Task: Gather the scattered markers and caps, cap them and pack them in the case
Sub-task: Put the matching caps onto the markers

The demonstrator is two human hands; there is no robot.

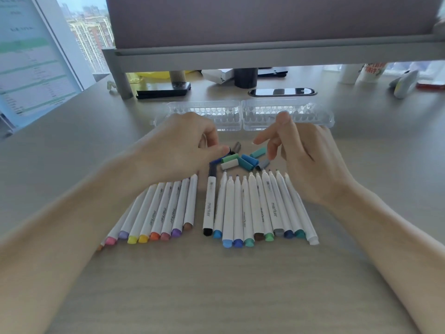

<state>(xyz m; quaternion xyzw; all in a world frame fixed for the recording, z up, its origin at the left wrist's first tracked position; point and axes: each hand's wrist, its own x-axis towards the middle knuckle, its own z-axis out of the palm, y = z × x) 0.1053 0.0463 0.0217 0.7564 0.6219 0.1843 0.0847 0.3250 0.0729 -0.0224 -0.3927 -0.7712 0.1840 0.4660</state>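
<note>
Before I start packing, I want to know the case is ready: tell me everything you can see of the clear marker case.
The clear marker case is see-through plastic, opened flat into two halves side by side, each lined with rows of rounded slots. It holds no markers. It lies on the desk beyond the loose caps; the left hand and right hand hide parts of its near edge.

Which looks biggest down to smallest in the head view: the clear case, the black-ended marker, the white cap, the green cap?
1. clear case
2. black-ended marker
3. white cap and green cap look about alike, so no ranking.
</note>
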